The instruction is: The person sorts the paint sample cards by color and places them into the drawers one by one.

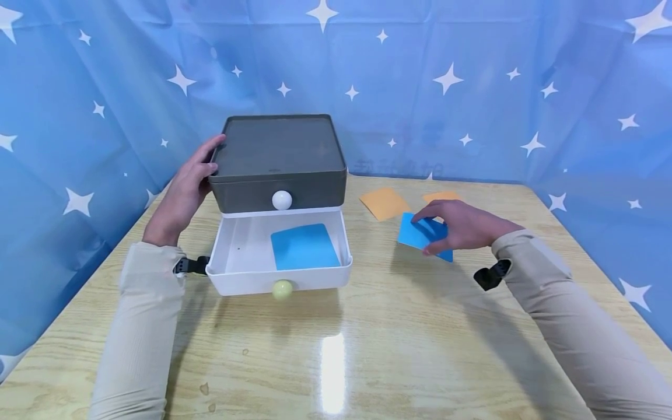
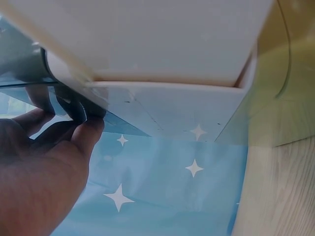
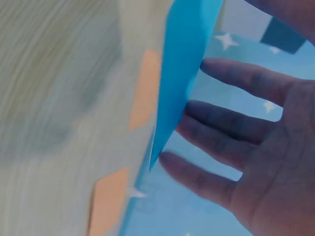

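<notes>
My left hand [image 1: 184,189] rests against the left side of a small drawer box [image 1: 280,146] with a dark grey top, its fingertips at the upper edge. Below the grey drawer with a white knob, a white drawer [image 1: 236,283] with a pale green knob is pulled out. A blue paper square [image 1: 304,248] lies in it, toward the right. To the right of the box, my right hand [image 1: 462,224] pinches another blue paper square [image 1: 412,233] by its edges, tilted above the table. In the right wrist view, fingertips touch this blue sheet's edge.
Two orange paper squares lie on the wooden table [image 1: 399,350] behind my right hand: one orange square [image 1: 385,203] nearer the box, another orange square [image 1: 442,196] partly hidden by the hand. A blue curtain [image 1: 388,70] with white stars surrounds the table's back and sides.
</notes>
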Demonstrator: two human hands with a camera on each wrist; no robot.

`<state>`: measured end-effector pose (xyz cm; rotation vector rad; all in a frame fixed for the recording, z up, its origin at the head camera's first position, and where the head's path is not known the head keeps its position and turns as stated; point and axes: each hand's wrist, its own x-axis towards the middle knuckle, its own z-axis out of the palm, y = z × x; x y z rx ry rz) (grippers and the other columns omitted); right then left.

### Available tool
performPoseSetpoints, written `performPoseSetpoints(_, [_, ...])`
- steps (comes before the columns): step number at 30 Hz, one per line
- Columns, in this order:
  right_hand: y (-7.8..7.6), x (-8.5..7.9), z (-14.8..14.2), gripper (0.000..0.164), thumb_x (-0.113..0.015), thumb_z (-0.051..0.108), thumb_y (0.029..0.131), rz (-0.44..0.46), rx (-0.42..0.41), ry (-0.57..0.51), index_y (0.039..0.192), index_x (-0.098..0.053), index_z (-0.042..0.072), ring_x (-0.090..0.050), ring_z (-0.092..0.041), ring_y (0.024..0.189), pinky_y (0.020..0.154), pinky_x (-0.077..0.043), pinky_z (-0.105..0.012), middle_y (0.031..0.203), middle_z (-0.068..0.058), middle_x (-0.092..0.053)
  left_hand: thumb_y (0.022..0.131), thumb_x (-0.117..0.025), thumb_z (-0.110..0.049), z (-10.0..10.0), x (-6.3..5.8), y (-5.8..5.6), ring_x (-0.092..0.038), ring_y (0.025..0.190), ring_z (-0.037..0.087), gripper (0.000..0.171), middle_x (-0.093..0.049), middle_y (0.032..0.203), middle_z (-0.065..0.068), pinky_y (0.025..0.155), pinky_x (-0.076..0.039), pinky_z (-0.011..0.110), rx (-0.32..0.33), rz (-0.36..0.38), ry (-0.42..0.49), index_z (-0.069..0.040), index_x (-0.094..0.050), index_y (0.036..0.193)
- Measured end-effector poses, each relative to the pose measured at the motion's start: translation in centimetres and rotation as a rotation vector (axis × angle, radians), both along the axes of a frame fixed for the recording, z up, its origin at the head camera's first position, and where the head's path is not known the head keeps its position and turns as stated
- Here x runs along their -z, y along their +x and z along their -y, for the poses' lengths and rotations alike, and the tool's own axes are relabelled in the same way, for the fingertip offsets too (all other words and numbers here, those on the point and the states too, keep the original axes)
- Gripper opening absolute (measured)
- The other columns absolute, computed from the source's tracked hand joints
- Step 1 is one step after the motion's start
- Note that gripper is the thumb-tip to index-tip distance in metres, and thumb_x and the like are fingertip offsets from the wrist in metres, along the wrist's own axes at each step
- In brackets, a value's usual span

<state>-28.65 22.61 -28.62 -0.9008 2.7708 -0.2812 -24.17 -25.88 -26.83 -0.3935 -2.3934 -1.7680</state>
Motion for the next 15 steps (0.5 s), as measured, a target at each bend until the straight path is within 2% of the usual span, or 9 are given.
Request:
performPoseSetpoints(7, [1.4,-2.0,2.0,0.065,-0.082,0.043,0.081,-0.04,-0.075,-0.029,0.136,-0.061,0.016,-0.055,-0.035,0.125,0.098,-0.05,-0.053,0.139,-0.013,-0.058,0.105,-0.025,-0.029,0.0,0.1,0.1,-0.017,0.154,0.032,0.056,-0.009,0.17,0.001,0.125,-0.015,0.058,0.0,0.0,-0.016,-0.029,-0.022,0.161])
performPoseSetpoints(15, [2.8,-4.4,4.1,0.065,-0.085,0.042,0.077,-0.079,-0.107,-0.059,0.134,-0.062,0.02,-0.057,-0.032,0.122,0.094,-0.054,-0.052,0.139,-0.007,-0.058,0.105,-0.025,-0.029,0.1,0.0,0.0,-0.016,0.154,0.032,0.056,-0.008,0.17,-0.001,0.125,-0.016,0.058,-0.003,0.003,-0.014,-0.031,-0.022,0.161])
